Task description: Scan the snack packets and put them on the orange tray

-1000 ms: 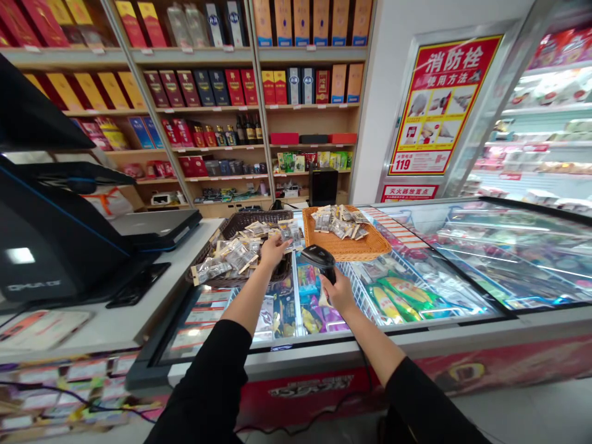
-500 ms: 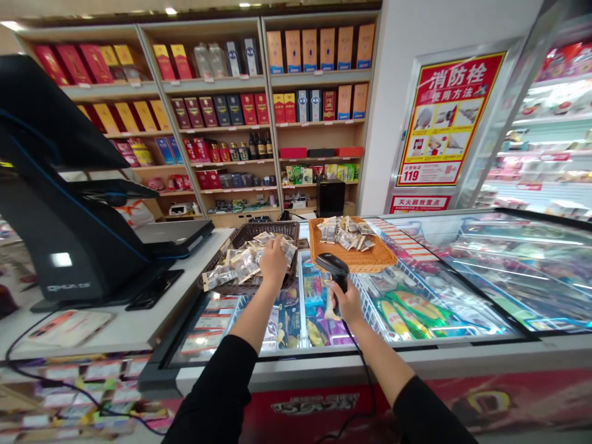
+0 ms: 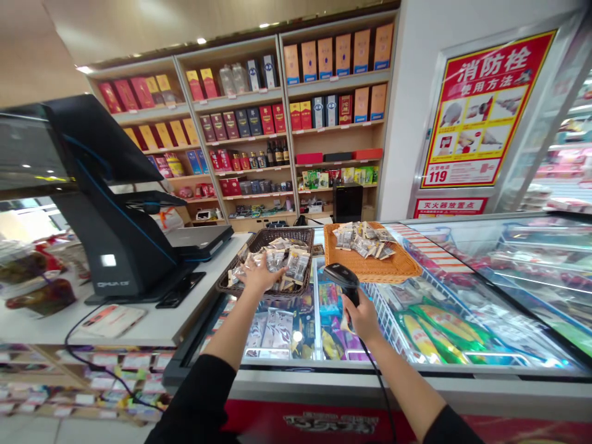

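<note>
My left hand (image 3: 260,275) lies with its fingers spread over the small snack packets (image 3: 296,265) heaped in a dark brown wicker basket (image 3: 303,235). It touches the packets without gripping one that I can see. A black barcode scanner (image 3: 342,275) is in my right hand (image 3: 363,317), fingers wrapped round its handle, its cable hanging down in front of the freezer. The scanner's head points left and away, just in front of an orange woven tray (image 3: 402,266). More packets (image 3: 363,239) of the same sort lie in that tray.
Basket and tray rest on the glass top of a chest freezer (image 3: 462,368) holding packaged frozen food. To the left, a counter (image 3: 152,336) carries a black checkout terminal (image 3: 115,246) and a weighing scale (image 3: 198,240). Shelves of boxed goods (image 3: 259,123) line the back wall.
My left hand has moved from the basket's right side to its left-front part, and its fingers have spread. The view has turned slightly left. My right hand still holds the scanner.
</note>
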### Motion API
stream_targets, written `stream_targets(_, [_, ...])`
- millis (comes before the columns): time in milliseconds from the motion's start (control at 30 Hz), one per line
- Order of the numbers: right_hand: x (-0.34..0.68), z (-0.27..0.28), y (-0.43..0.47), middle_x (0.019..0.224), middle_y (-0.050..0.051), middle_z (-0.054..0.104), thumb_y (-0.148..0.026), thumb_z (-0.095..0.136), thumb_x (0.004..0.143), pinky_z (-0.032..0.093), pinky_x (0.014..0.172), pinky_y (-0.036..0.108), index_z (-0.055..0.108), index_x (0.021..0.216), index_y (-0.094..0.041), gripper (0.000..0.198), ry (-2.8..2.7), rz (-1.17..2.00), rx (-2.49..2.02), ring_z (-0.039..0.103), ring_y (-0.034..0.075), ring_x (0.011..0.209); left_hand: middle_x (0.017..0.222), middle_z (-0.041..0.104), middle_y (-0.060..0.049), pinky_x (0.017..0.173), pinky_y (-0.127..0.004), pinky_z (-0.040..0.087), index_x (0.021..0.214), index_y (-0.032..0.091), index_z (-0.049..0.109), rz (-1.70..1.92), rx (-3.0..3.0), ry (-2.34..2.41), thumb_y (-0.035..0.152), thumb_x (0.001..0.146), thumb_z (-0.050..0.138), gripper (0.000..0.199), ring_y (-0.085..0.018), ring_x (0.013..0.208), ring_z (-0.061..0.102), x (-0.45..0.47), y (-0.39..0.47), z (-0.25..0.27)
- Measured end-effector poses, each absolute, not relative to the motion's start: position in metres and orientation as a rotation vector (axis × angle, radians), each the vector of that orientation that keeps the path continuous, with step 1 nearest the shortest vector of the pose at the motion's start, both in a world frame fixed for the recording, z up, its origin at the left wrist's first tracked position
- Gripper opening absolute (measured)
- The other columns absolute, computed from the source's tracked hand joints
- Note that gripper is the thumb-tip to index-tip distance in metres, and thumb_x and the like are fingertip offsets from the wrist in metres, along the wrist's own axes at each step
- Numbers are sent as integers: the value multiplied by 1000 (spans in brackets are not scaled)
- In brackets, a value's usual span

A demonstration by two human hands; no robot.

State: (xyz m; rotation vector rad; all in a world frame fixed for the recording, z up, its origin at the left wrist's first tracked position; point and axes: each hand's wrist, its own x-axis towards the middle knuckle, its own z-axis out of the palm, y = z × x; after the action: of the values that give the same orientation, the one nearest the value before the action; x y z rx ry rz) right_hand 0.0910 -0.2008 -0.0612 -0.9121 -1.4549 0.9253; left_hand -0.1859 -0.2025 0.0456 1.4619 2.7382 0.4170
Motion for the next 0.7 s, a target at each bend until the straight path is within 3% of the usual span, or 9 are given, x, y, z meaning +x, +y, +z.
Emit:
stream_targets(100, [90,-63,-201,45,-7,50,-50,57,84,41,43,25,52,81,-22,28,-1399,971,-901,48,13,37,157,16,-18,104,-71,9,150,29,23,437,1593,2684,85,67,38,101,-50,140,9,-195,-171,46])
stream_targets(233, [92,-63,-200,48,-7,51,-52,59,82,39,38,24,48,79,-22,32,-1268,1089,-860,44,11,34,155,23,-16,106,-69,6,147,31,33,473,1684,2651,80,75,29,88,-46,142,10,-202,-142,58])
stream_targets(367, [112,-48,-186,51,-6,52,-53,63,79,37,34,22,47,78,-22,35,-1159,1132,-812,44,9,32,154,27,-16,108,-68,5,144,25,40,597,1837,2682,74,81,31,80,-43,143,11,-181,-120,80])
stream_targets(433, [132,-39,-173,51,-6,54,-53,63,79,37,34,22,47,76,-22,36,-1100,1070,-829,45,10,33,152,31,-16,112,-60,13,143,20,42,719,2047,2558,66,83,39,75,-39,143,18,-153,-104,86])
stream_targets(567, [174,-37,-144,47,-6,52,-54,64,77,36,32,23,45,72,-22,38,-994,909,-924,44,10,31,129,59,-15,103,-36,39,126,16,59,667,2316,2029,44,82,57,53,-29,122,52,-74,-58,76])
stream_targets(633, [187,-44,-135,45,-7,50,-55,63,77,36,32,23,44,70,-23,39,-959,877,-948,44,11,30,117,66,-15,96,-34,44,119,15,64,528,2257,1930,33,81,60,43,-28,113,59,-34,-32,61])
stream_targets(700, [192,-53,-130,44,-7,50,-55,62,78,35,32,23,44,68,-23,39,-961,873,-958,44,11,30,123,63,-15,96,-33,43,119,16,64,483,2371,1832,16,80,56,41,-27,115,58,0,-10,46])
